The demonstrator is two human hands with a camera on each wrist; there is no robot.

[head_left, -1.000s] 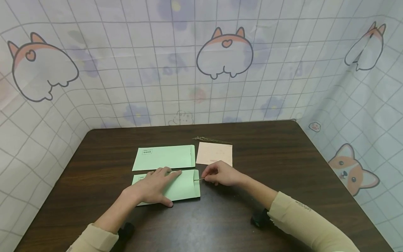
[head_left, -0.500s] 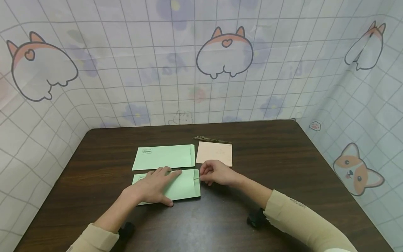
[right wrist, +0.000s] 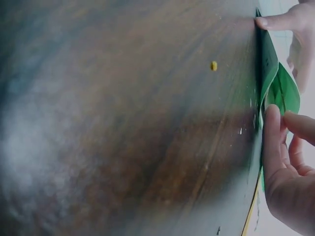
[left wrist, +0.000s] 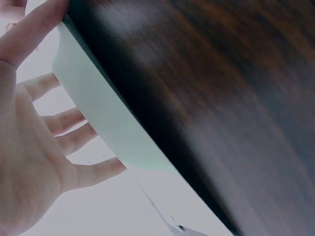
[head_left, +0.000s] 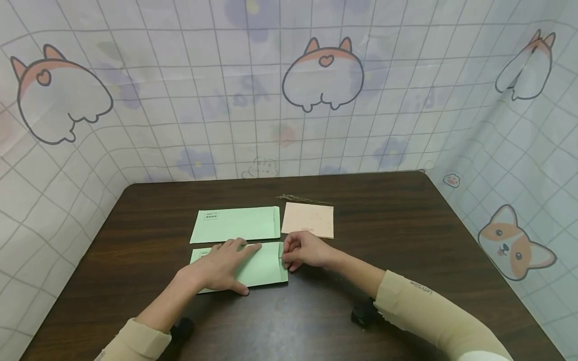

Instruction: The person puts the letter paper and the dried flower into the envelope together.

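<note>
My left hand [head_left: 221, 265] rests with spread fingers on the nearer light green envelope [head_left: 262, 265], its thumb at the front edge. The left wrist view shows the same hand [left wrist: 34, 142] against the pale envelope [left wrist: 98, 93]. At the envelope's right end, my right hand [head_left: 307, 250] pinches the end of a thin dried stalk. In the right wrist view the envelope's mouth [right wrist: 290, 93] bulges apart, and the stalk [right wrist: 281, 91] runs inside it to the fingertips of my right hand [right wrist: 290, 167]. The rest of the stalk is hidden in the envelope.
A second green envelope [head_left: 237, 225] lies just behind. To its right are pinkish cards [head_left: 308, 219], with dried grass stalks [head_left: 302, 199] beyond them. Small yellow [right wrist: 213, 65] and pale bits lie on the dark wooden table [head_left: 384, 225]. A patterned curtain [head_left: 226, 125] surrounds the table.
My right hand has moved left to the envelope's mouth, and the stalk has slid further in, so less of it shows outside. My left hand has stayed in place.
</note>
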